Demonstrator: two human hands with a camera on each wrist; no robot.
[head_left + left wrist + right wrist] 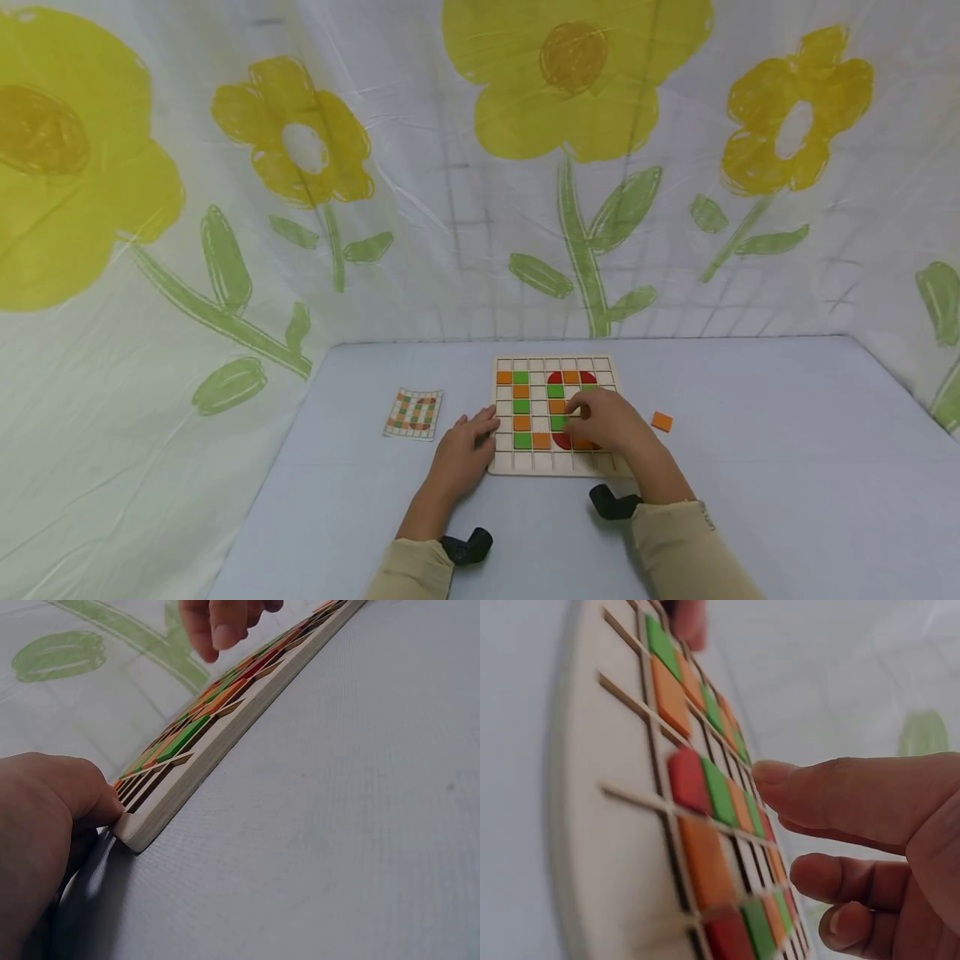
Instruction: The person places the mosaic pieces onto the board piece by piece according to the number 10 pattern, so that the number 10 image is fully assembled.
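A square wooden grid board (538, 460) lies on the table, with green and orange square tiles and red rounded tiles set in its cells. My left hand (459, 457) rests at the board's left edge; in the left wrist view its thumb (97, 796) touches the near corner. Over the right-hand pattern hovers my right hand (606, 421), fingers bent downward. The right wrist view shows its thumb (840, 791) close to the tiles, with other fingers curled below; no tile shows between them. My right hand hides some cells in the head view.
One loose orange tile (662, 422) lies on the table right of the board. To the left is a small pattern card (414, 414) printed with a similar coloured grid. A flower-printed cloth (420, 275) hangs behind the table's far edge.
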